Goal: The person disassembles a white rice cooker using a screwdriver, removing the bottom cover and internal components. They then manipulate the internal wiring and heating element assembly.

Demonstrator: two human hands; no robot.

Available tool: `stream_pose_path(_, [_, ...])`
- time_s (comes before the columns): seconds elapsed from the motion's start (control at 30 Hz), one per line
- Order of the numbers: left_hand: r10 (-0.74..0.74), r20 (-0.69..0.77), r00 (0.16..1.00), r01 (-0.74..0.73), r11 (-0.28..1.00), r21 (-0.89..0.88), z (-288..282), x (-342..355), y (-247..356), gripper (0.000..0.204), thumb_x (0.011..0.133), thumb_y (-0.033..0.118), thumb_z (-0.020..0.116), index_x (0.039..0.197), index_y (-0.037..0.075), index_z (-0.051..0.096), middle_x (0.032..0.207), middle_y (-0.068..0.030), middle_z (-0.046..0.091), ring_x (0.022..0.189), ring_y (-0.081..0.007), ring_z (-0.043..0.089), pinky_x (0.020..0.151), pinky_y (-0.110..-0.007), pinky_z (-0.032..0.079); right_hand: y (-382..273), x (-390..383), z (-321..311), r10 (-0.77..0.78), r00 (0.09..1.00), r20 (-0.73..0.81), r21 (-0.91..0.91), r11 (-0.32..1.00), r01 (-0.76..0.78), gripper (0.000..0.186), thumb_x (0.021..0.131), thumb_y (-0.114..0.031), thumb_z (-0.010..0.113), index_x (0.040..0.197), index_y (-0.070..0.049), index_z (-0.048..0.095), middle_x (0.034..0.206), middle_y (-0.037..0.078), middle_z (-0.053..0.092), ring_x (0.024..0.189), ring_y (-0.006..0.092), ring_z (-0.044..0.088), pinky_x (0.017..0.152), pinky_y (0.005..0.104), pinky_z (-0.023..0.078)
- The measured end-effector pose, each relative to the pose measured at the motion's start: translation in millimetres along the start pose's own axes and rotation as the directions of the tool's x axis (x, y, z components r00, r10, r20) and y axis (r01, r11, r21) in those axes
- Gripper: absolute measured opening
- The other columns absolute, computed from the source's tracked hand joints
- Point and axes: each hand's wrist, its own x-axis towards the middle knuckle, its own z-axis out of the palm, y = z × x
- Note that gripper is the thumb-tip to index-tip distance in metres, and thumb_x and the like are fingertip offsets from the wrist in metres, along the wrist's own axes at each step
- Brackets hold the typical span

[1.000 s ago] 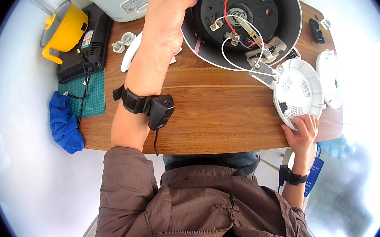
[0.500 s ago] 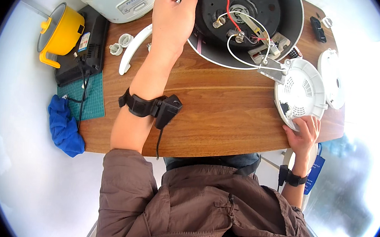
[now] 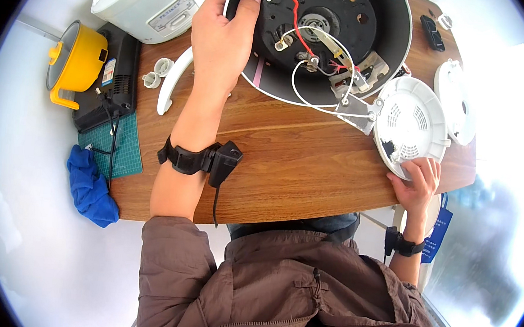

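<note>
My left hand [image 3: 224, 45] is closed on the left rim of an open-bottomed rice cooker body [image 3: 254, 79], thumb inside and fingers hidden behind the wall. Inside the body show a black base plate [image 3: 348, 31], a red wire [image 3: 295, 17] and a white wire [image 3: 294, 82]. A metal bracket [image 3: 355, 112] juts out over the rim, touching or overlapping a white vented bottom cover [image 3: 409, 139]. My right hand [image 3: 417, 182] pinches the near edge of this cover, which bears a dark smudge. Black straps with small boxes circle both wrists.
Left of the body lie a curved white handle [image 3: 174, 81] and two small white caps [image 3: 157, 73]. Farther left are a white appliance [image 3: 154, 4], a yellow pot [image 3: 83, 60] on a black cooktop, a green mat [image 3: 127, 145] and blue cloth [image 3: 90, 189]. A white round part [image 3: 454, 105] lies right.
The whole view has turned slightly. The cooker body and its bracket have shifted a little left and toward me relative to the cover. Both hands keep their grips.
</note>
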Motion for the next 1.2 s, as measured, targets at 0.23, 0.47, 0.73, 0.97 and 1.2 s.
stream_pose_path(0.23, [0.046,-0.010,0.999,-0.046,0.997,-0.054,-2.3,1.0,-9.8,0.033,0.103,0.011,0.058,0.131,-0.007,0.062,0.120,-0.0118,0.071,0.109,-0.0178,0.063,0.098,-0.031,0.049,-8.7,3.3,-3.3,0.065,0.996,-0.056,-0.114,0.991,-0.071,0.051,0.054,-0.037,0.095,0.090,-0.011,0.070,0.090,0.003,0.064,0.087,0.0265,0.060,0.084,0.0412,0.044])
stream_pose_path(0.47, [0.021,-0.029,0.999,-0.021,1.000,-0.010,-2.1,0.8,-9.8,0.034,0.102,0.009,0.056,0.132,-0.007,0.061,0.121,-0.0132,0.070,0.110,-0.0188,0.063,0.099,-0.031,0.048,-0.8,-0.9,-2.2,0.078,0.997,-0.008,-0.106,0.991,-0.078,0.053,0.054,-0.041,0.095,0.090,-0.011,0.070,0.089,0.004,0.064,0.087,0.0265,0.059,0.087,0.0412,0.043])
stream_pose_path(0.73, [-0.080,-0.030,0.996,0.077,0.994,-0.082,-2.0,0.5,-6.9,0.035,0.103,0.011,0.057,0.133,-0.007,0.060,0.118,-0.0118,0.070,0.106,-0.0173,0.064,0.094,-0.030,0.050,2.6,-1.7,0.3,0.057,0.998,0.000,-0.032,0.998,-0.057,0.049,0.056,-0.037,0.095,0.084,-0.009,0.067,0.085,0.004,0.062,0.084,0.0272,0.057,0.083,0.0408,0.043])
stream_pose_path(0.97, [-0.140,-0.034,0.990,0.131,0.972,-0.193,0.2,0.4,-5.4,0.043,0.100,0.018,0.070,0.134,-0.007,0.060,0.118,-0.0115,0.070,0.102,-0.0159,0.066,0.090,-0.029,0.053,1.7,2.6,-1.6,0.027,1.000,0.000,0.001,1.000,-0.027,0.047,0.056,-0.033,0.095,0.082,-0.009,0.065,0.084,0.004,0.060,0.083,0.0269,0.057,0.082,0.0409,0.043])
stream_pose_path(1.2, [-0.087,-0.006,0.996,0.086,0.994,-0.061,-2.6,1.7,-2.9,0.048,0.093,0.017,0.078,0.132,-0.007,0.061,0.114,-0.0124,0.073,0.101,-0.0168,0.067,0.090,-0.029,0.053,0.4,4.5,-1.6,0.025,1.000,0.003,0.008,1.000,-0.025,0.046,0.054,-0.031,0.094,0.081,-0.009,0.064,0.083,0.004,0.059,0.083,0.0268,0.057,0.081,0.0409,0.043])
